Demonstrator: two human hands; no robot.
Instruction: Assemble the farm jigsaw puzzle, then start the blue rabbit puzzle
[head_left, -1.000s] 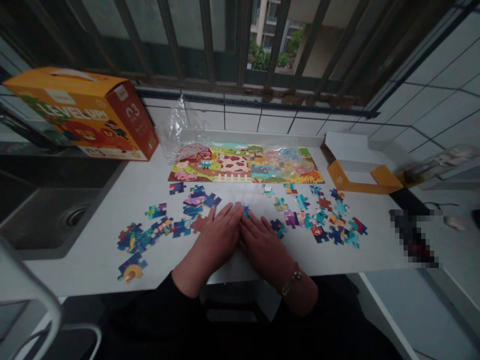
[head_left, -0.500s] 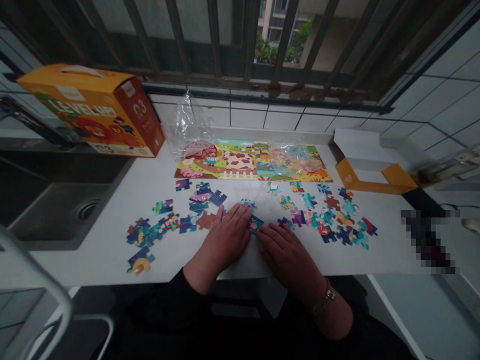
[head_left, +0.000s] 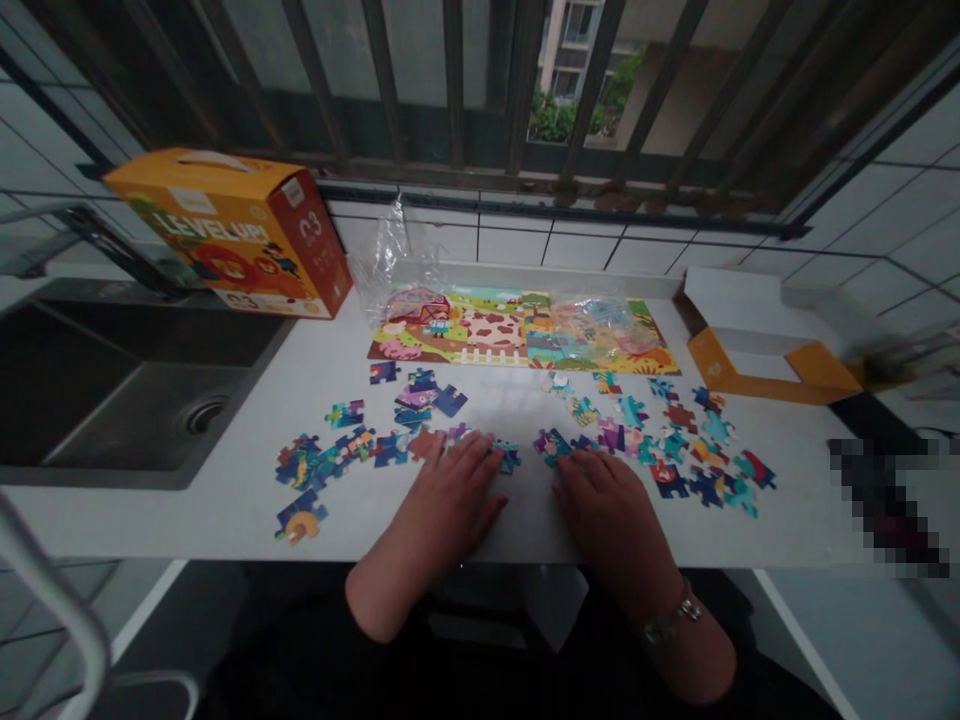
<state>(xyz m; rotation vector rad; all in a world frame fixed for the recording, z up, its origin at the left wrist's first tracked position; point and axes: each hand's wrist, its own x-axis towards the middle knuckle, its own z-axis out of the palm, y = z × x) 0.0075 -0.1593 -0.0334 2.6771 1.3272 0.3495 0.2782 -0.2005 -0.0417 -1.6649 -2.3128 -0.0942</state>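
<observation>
My left hand [head_left: 459, 492] lies palm down on the white counter, fingers stretched forward. Its fingertips rest by a teal and blue puzzle piece [head_left: 508, 457], partly covered by the hand. A brown piece [head_left: 425, 444] lies just beyond its knuckles. My right hand [head_left: 604, 500] is flat too, its fingertips touching or close beside a purple and green piece [head_left: 553, 445]. To the left spread several dark blue pieces, among them one with an orange curve [head_left: 302, 526]. On the right lies a loose group of pieces, including a blue one with a red figure [head_left: 667, 478].
Behind the pieces lies a farm picture sheet [head_left: 491, 328] with crumpled clear plastic [head_left: 397, 255] on it. An orange puzzle box [head_left: 232, 235] stands at the back left beside the sink [head_left: 180, 420]. An open orange and white box [head_left: 772, 370] sits at the right.
My hands have moved apart, the right one to the right with the purple and green piece beside its fingertips. The view has shifted a little to the left.
</observation>
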